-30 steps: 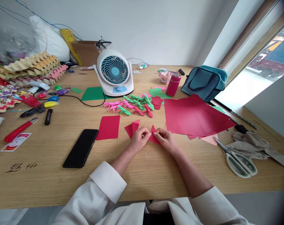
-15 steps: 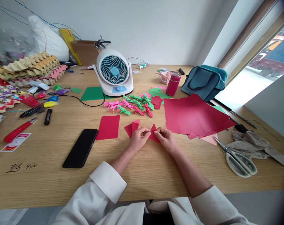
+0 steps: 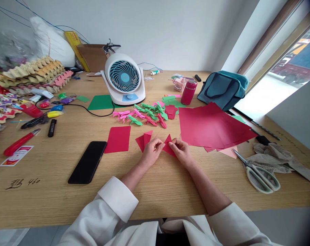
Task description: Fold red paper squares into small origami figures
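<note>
A small folded red paper with a pointed top is held just above the wooden table. My right hand pinches it between thumb and fingers on its right side. My left hand is closed at its left corner, thumb against the fingertips, gripping that edge. Just behind my left hand lies another folded red paper piece. Left of that rests a flat red paper rectangle. Beyond my hands is a heap of folded pink, green and red paper figures.
Large red sheets lie to the right, near scissors and a crumpled cloth. A black phone is at left. Behind stand a fan, a red flask and a teal bag. A red-handled knife lies far left.
The folded red paper has tilted slightly, its tip shifting a little to the right. My right hand has moved slightly right; my left hand has barely moved.
</note>
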The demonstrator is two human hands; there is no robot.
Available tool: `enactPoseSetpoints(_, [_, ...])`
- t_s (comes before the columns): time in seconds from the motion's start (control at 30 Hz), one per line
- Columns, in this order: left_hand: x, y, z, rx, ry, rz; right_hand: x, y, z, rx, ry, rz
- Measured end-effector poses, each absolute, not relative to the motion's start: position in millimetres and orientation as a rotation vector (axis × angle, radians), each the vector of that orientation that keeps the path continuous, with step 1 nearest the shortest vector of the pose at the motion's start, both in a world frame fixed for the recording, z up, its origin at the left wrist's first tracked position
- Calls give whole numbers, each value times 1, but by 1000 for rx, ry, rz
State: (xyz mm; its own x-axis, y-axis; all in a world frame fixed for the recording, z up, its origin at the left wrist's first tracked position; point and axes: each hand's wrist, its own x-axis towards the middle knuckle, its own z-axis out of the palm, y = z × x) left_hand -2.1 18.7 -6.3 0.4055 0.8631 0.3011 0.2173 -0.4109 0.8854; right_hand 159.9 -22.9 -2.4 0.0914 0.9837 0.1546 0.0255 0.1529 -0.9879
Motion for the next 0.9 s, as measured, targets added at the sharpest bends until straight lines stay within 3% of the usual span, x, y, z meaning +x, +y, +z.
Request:
enactPoseSetpoints(0.57, [-6,24,-13,1711,1098,1135,161,-29,5,-1222,-1370,1104])
enactPoseSetpoints(0.9, [-7,21,-4,1697,975,1103,162,-24,-7,-1226,-1247,924])
